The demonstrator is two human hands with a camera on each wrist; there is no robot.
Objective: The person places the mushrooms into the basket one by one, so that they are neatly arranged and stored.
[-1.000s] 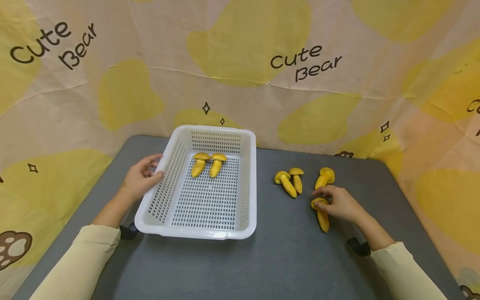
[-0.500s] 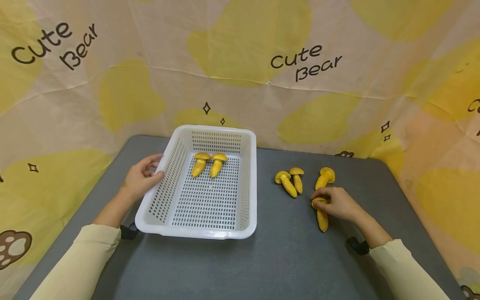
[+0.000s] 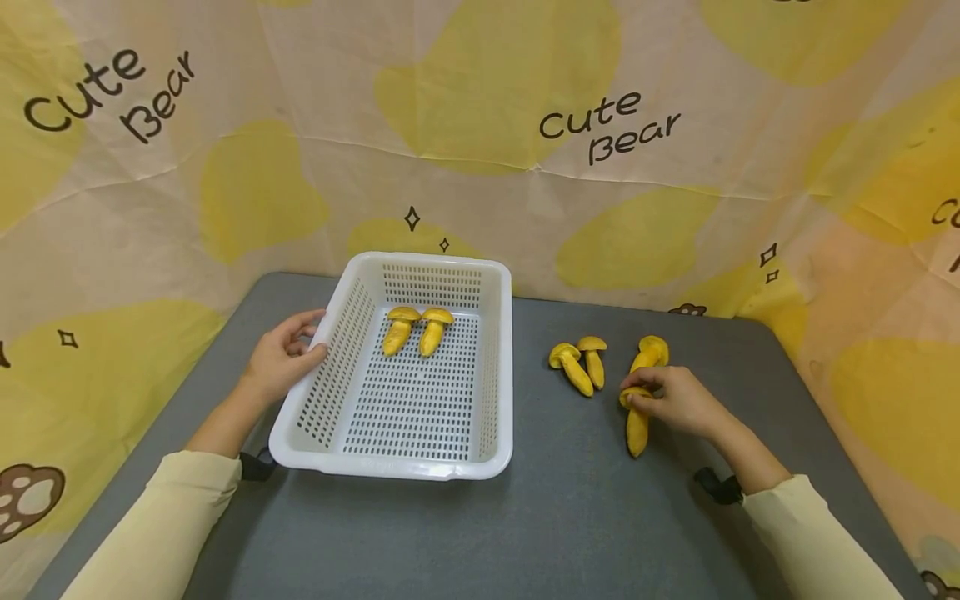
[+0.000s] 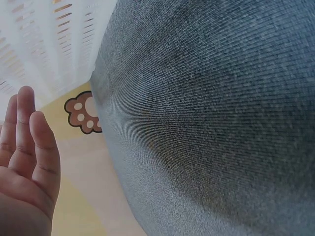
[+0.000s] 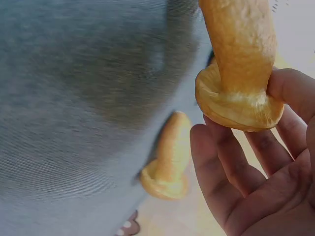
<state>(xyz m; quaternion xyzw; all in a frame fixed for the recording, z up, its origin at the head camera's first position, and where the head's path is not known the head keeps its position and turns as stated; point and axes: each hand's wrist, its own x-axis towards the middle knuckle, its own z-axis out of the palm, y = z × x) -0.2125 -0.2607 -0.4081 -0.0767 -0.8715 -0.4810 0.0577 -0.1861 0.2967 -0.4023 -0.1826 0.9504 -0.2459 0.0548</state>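
Observation:
My right hand (image 3: pixel 686 402) pinches a yellow mushroom (image 3: pixel 637 433) near its cap, with the stem hanging toward the table's front. In the right wrist view the thumb and fingers of the right hand (image 5: pixel 268 162) hold the cap end of that mushroom (image 5: pixel 241 54). Another mushroom (image 3: pixel 651 353) lies just behind the hand. At its left two more, one long (image 3: pixel 576 372) and one smaller (image 3: pixel 595 367), rest side by side. My left hand (image 3: pixel 281 358) touches the left rim of the white basket (image 3: pixel 390 465). Two mushrooms (image 3: pixel 397 336) (image 3: pixel 432 336) lie inside the basket.
The basket stands on the left half of the grey table (image 3: pixel 555 517). A patterned cloth (image 3: pixel 480 108) hangs behind the table and along its sides.
The mushroom in my right hand has shifted slightly up and left, and its stem has swung left. My left hand and the basket have stayed in place.

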